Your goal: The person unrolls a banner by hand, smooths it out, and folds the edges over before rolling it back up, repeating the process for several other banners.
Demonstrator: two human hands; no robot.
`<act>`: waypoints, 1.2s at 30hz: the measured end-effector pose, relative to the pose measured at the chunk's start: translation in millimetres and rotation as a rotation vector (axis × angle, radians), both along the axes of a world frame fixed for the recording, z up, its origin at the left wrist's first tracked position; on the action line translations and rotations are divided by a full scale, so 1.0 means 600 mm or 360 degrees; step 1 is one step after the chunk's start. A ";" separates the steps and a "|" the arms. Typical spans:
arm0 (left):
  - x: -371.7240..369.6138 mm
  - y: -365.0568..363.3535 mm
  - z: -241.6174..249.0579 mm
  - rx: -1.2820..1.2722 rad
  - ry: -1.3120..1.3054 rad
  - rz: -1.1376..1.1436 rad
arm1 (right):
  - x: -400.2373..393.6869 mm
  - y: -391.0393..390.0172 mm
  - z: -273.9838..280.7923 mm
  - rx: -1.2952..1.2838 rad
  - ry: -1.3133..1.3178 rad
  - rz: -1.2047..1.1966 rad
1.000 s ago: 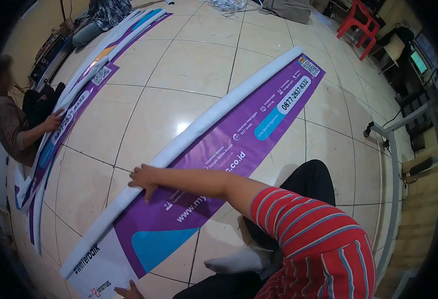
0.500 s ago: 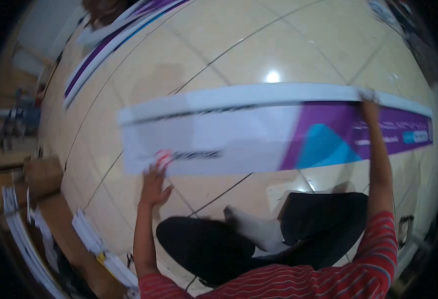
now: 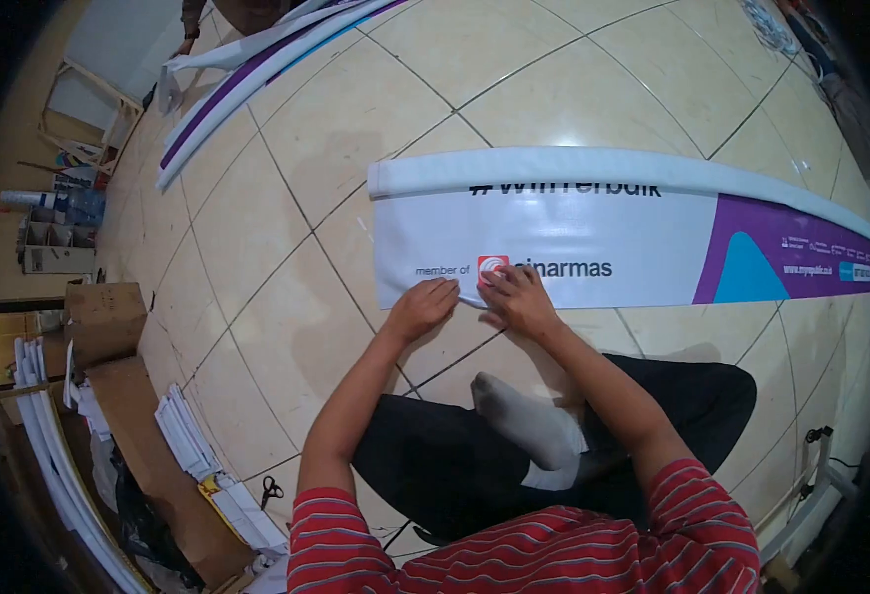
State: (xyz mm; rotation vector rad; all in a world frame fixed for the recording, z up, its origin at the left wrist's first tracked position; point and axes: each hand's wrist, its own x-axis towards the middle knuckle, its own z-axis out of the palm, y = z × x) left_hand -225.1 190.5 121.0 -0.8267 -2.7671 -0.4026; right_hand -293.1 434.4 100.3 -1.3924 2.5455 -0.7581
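Note:
A long white and purple printed banner [image 3: 593, 233] lies across the tiled floor in front of my crossed legs, its far edge rolled into a white tube. Fingers bent, my left hand [image 3: 423, 309] grips the near edge below the words "member of". Beside it, my right hand [image 3: 520, 302] is closed on the same edge by the red logo. Between the two hands, the edge is slightly lifted and curled.
Another rolled banner [image 3: 247, 84] lies at the upper left, near another person's hand [image 3: 186, 46]. Cardboard boxes [image 3: 105, 322] and white rolls stand at the left. Black scissors [image 3: 272, 489] lie on the floor. A metal frame [image 3: 819, 485] is at the lower right.
My right hand has moved left from the purple end to the logo. My left hand has closed on the near edge. The banner sits further right in view.

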 end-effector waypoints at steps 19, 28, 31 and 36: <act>0.089 -0.205 -0.022 0.1329 -0.1153 0.1055 | -0.028 0.069 0.049 -0.0146 -0.0353 -0.0153; 0.002 -0.201 0.021 0.1499 -0.1630 0.1841 | -0.052 0.044 0.025 -0.0164 0.0238 0.0107; -0.015 -0.201 0.024 0.1337 -0.1674 0.2009 | -0.058 0.043 0.009 -0.0170 0.0360 0.0166; -0.023 -0.156 0.024 0.0576 -0.0863 0.1843 | -0.056 0.019 0.015 0.0065 0.0273 0.0093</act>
